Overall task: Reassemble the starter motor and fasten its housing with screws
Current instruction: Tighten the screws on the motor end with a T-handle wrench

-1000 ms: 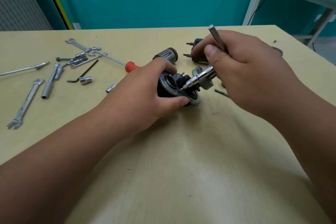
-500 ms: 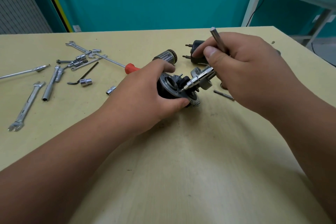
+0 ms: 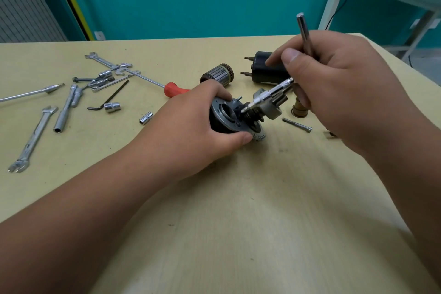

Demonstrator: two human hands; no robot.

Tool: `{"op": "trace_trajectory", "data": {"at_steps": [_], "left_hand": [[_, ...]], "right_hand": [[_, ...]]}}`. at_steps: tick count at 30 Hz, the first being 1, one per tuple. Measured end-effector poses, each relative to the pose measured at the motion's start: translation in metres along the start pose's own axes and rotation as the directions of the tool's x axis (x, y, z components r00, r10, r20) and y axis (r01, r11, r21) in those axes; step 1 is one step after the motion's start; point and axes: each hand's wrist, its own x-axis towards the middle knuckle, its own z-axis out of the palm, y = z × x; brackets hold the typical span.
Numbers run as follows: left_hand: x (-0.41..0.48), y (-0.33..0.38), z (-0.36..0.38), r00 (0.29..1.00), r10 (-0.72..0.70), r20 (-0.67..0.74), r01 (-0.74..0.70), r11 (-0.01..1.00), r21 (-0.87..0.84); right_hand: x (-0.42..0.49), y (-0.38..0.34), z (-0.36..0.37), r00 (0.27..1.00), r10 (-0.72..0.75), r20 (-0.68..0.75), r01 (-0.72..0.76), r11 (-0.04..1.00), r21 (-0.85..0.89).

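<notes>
— Where do we have the motor?

— Our left hand [image 3: 191, 126] clamps the motor [image 3: 229, 119] on its side on the surface [image 3: 238, 222], open end toward our right.

— And the right hand [image 3: 346, 88]?

— Curled around a T-wrench [image 3: 269, 96], tip at the motor's open face. The armature [image 3: 218, 74] and a bolt [image 3: 297, 125] lie nearby.

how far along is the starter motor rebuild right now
Early. Done: little that shows. In hand: the left hand grips the round motor housing while the right hand works a metal driver at its open face. Left: the copper-wound rotor, black cylinder and loose bolt lie apart on the table.
</notes>
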Motion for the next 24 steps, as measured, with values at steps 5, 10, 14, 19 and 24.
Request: {"op": "trace_trajectory", "data": {"at_steps": [5, 10, 14, 19, 24], "left_hand": [[0.000, 0.000, -0.002, 1.000, 0.004, 0.015, -0.004, 1.000, 0.010], [0.000, 0.000, -0.001, 1.000, 0.010, 0.015, -0.010, 1.000, -0.005], [-0.001, 0.001, -0.002, 1.000, 0.010, 0.013, -0.010, 1.000, -0.004], [-0.001, 0.002, -0.001, 1.000, 0.016, 0.015, -0.016, 1.000, 0.009], [-0.002, 0.002, 0.000, 0.999, 0.031, 0.024, -0.032, 0.999, 0.033]], "right_hand": [[-0.002, -0.001, 0.004, 0.999, -0.022, 0.041, 0.023, 0.999, -0.024], [-0.002, 0.000, 0.006, 0.999, -0.011, 0.050, 0.014, 0.998, -0.060], [-0.002, -0.002, 0.004, 0.997, 0.017, 0.071, -0.012, 0.998, -0.068], [-0.001, -0.006, 0.000, 0.986, 0.089, 0.139, -0.073, 0.990, -0.118], [-0.005, -0.014, -0.004, 0.986, 0.050, 0.157, -0.025, 0.988, -0.156]]}}
